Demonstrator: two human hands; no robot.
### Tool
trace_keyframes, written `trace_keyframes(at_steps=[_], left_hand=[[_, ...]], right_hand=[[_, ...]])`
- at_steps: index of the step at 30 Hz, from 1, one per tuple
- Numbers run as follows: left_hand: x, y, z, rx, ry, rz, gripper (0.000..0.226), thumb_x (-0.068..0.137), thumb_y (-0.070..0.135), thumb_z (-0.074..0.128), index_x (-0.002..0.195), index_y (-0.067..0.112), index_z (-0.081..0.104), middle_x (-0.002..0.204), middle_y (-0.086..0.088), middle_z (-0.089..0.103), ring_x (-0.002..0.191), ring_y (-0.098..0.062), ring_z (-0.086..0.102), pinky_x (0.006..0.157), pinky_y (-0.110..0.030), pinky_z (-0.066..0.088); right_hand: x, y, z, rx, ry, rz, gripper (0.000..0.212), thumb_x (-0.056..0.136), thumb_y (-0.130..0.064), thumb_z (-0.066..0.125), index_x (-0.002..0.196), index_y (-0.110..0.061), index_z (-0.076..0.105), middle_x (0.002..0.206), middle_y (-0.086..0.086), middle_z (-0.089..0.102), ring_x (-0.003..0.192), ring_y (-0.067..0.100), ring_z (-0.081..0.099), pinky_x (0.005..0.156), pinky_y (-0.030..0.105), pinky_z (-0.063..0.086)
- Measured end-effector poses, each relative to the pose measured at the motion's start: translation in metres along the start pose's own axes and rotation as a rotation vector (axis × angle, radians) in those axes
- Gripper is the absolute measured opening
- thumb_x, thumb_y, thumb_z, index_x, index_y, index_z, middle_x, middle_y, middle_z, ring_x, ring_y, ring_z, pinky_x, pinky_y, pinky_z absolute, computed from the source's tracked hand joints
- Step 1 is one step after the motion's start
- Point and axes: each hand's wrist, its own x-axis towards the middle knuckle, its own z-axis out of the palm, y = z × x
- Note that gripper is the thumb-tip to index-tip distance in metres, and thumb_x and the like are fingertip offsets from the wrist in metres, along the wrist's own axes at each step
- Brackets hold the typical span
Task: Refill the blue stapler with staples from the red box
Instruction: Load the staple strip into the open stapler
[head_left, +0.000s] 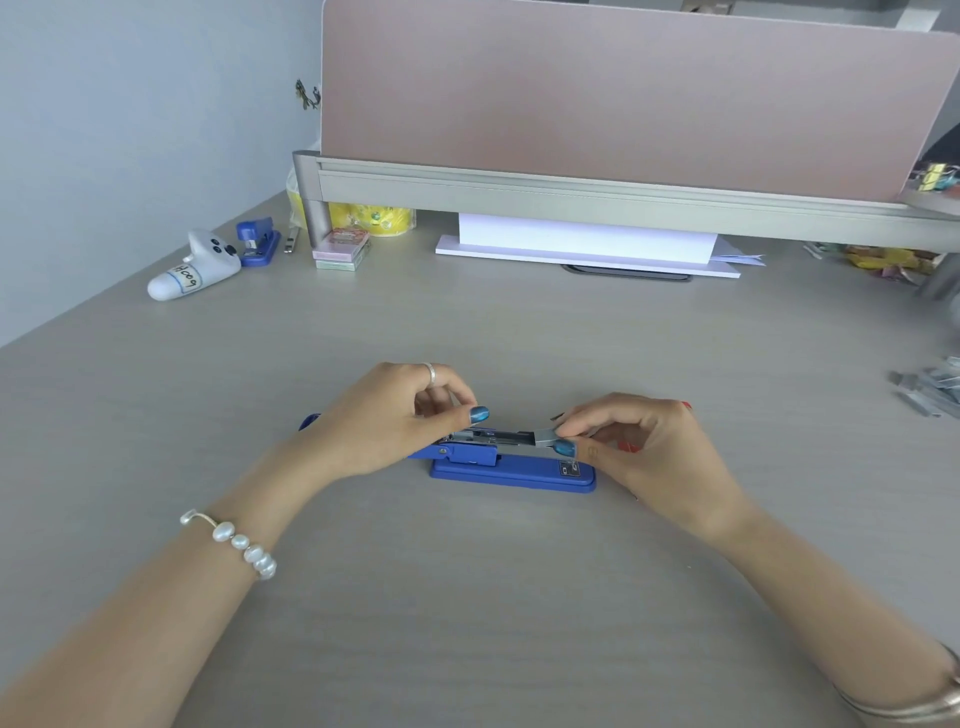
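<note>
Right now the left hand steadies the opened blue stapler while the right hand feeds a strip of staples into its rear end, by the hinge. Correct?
Not quite. The head view shows the right hand holding the staple strip at the front end of the blue stapler, away from the hinge. The left hand does steady the opened stapler at the hinge end.

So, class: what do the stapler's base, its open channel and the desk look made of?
Base: blue, matte, probably plastic or painted metal. Channel: bare silvery metal, it glints. Desk: grey wood-grain surface, likely laminate, low sheen.
</note>
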Motion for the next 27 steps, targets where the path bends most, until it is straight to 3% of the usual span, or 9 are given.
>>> trace_keyframes(at_steps=[5, 8, 10, 14, 16, 21, 24, 27], left_hand=[[-0.0011, 0.0015, -0.0006, -0.022, -0.01, 0.006, 0.008, 0.08, 0.036, 0.064, 0.083, 0.03, 0.068, 0.073, 0.019, 0.063, 0.068, -0.011, 0.058, 0.067, -0.025, 0.046], [-0.0013, 0.0016, -0.0007, -0.023, -0.01, 0.002, 0.01, 0.079, 0.037, 0.063, 0.083, 0.03, 0.068, 0.077, 0.016, 0.063, 0.069, -0.011, 0.057, 0.066, -0.025, 0.046], [-0.0013, 0.0013, -0.0008, -0.022, -0.011, 0.001, 0.011, 0.079, 0.038, 0.062, 0.083, 0.03, 0.068, 0.08, 0.013, 0.063, 0.069, -0.012, 0.057, 0.066, -0.026, 0.045], [-0.0015, 0.0017, -0.0009, -0.023, -0.018, 0.001, 0.009, 0.08, 0.037, 0.063, 0.083, 0.031, 0.068, 0.08, 0.012, 0.064, 0.069, -0.013, 0.057, 0.066, -0.027, 0.046], [-0.0016, 0.0022, -0.0007, -0.022, -0.016, 0.0, 0.01, 0.079, 0.037, 0.062, 0.083, 0.03, 0.068, 0.078, 0.008, 0.064, 0.069, -0.013, 0.057, 0.065, -0.027, 0.046], [-0.0015, 0.0025, -0.0011, -0.015, -0.016, 0.003, 0.004, 0.082, 0.03, 0.065, 0.084, 0.029, 0.068, 0.072, 0.001, 0.065, 0.069, -0.013, 0.058, 0.067, -0.03, 0.047], [-0.0012, 0.0023, -0.0017, -0.015, -0.011, 0.006, 0.006, 0.081, 0.035, 0.064, 0.083, 0.031, 0.068, 0.076, 0.007, 0.065, 0.068, -0.013, 0.057, 0.067, -0.03, 0.047], [-0.0009, 0.0018, -0.0012, -0.009, -0.008, 0.009, 0.007, 0.081, 0.036, 0.065, 0.084, 0.03, 0.068, 0.073, 0.003, 0.065, 0.069, -0.014, 0.058, 0.071, -0.037, 0.05]], right_hand=[[-0.0001, -0.0001, -0.0001, -0.02, -0.002, -0.006, 0.024, 0.075, 0.005, 0.067, 0.078, -0.018, 0.072, 0.089, -0.007, 0.072, 0.077, 0.004, 0.066, 0.07, 0.011, 0.049], [0.0002, -0.0004, 0.0002, -0.059, 0.007, -0.02, 0.025, 0.074, 0.005, 0.068, 0.076, -0.02, 0.073, 0.087, -0.009, 0.072, 0.077, 0.005, 0.066, 0.07, 0.01, 0.048], [-0.0001, -0.0001, -0.0001, -0.097, 0.015, -0.032, 0.027, 0.073, 0.002, 0.07, 0.075, -0.025, 0.072, 0.081, -0.011, 0.073, 0.078, 0.006, 0.067, 0.071, 0.014, 0.05], [-0.0011, -0.0005, -0.002, -0.141, 0.001, -0.037, 0.024, 0.072, -0.006, 0.073, 0.076, -0.03, 0.072, 0.089, -0.018, 0.071, 0.085, 0.006, 0.066, 0.075, 0.022, 0.053], [-0.0016, -0.0019, -0.0022, -0.182, -0.022, -0.061, 0.022, 0.072, -0.004, 0.074, 0.077, -0.025, 0.074, 0.08, -0.018, 0.071, 0.086, 0.002, 0.064, 0.075, 0.018, 0.052], [-0.0018, -0.0047, -0.0006, -0.215, -0.032, -0.08, 0.022, 0.071, 0.002, 0.071, 0.078, -0.018, 0.074, 0.085, -0.016, 0.068, 0.088, 0.0, 0.06, 0.068, 0.004, 0.042], [-0.0014, -0.0062, -0.0026, -0.227, -0.048, -0.113, 0.023, 0.072, -0.001, 0.071, 0.083, -0.021, 0.073, 0.088, -0.018, 0.067, 0.09, 0.003, 0.059, 0.069, 0.006, 0.044], [0.0, -0.0058, 0.0015, -0.231, -0.143, -0.152, 0.02, 0.075, -0.013, 0.068, 0.094, -0.02, 0.071, 0.094, -0.009, 0.068, 0.094, 0.004, 0.056, 0.076, 0.007, 0.041]])
